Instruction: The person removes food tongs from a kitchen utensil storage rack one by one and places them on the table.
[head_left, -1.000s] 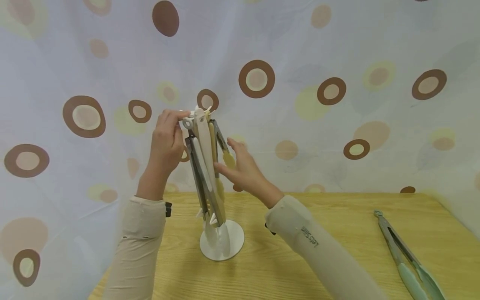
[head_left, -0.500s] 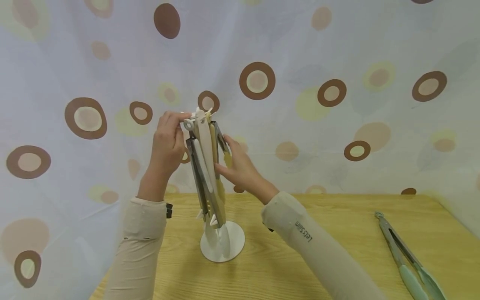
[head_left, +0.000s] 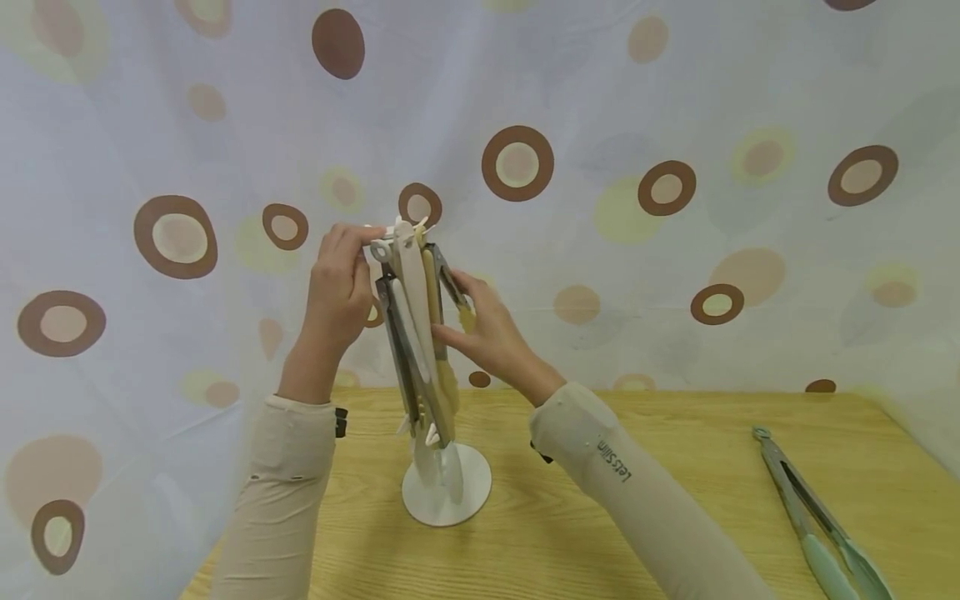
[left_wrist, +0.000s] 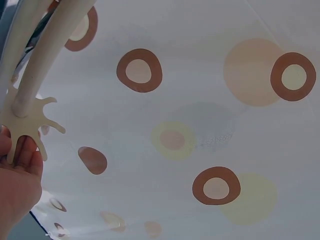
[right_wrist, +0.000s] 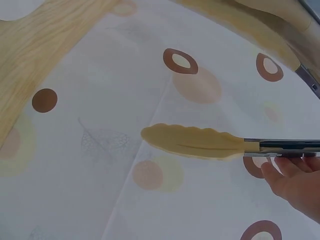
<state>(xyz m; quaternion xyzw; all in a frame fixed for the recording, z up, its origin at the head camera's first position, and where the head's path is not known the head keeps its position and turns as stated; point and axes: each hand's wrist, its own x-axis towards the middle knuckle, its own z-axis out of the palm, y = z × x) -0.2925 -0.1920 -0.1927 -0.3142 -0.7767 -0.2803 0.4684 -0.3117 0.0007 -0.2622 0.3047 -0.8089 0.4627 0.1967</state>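
"Where are the yellow tongs (right_wrist: 192, 141)?"

"Hanging on the white rack (head_left: 474, 485). Seen from the head, their long outer arm slants, tip to five o'clock. Right wrist says nine."

"The hands?"

"Apart. The left hand (head_left: 337, 287) pinches the rack's top. The right hand (head_left: 491, 333) touches the tongs' metal; I can't tell if it grips."

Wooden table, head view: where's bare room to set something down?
Free: the wooden table between the right sleeve and green tongs, back to the patterned curtain; also in front of the round white base, between right sleeve and left sleeve.

Crowded: above the base, where utensils hang close together, left hand at their top, right hand beside them.
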